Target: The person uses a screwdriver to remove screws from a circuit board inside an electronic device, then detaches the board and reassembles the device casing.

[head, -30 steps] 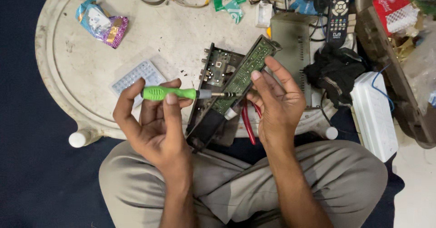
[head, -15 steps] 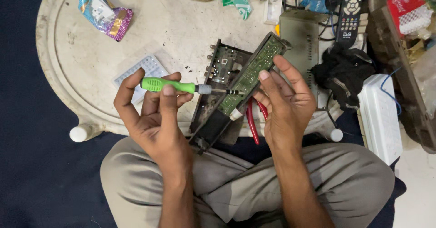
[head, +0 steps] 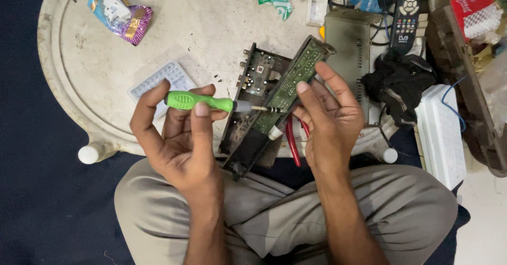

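On the round tray (head: pixel 74 80), left hand (head: pixel 179 138) drives a green screwdriver (head: pixel 198 101) into a circuit board (head: pixel 290 83).

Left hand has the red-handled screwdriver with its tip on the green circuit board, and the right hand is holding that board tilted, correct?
Not quite: the head view shows the screwdriver handle is green, not red. The left hand does hold it with the tip at the green circuit board, and the right hand holds that board tilted.

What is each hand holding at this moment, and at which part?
The left hand holds the green screwdriver by its handle. The right hand holds the green circuit board by its long edge.
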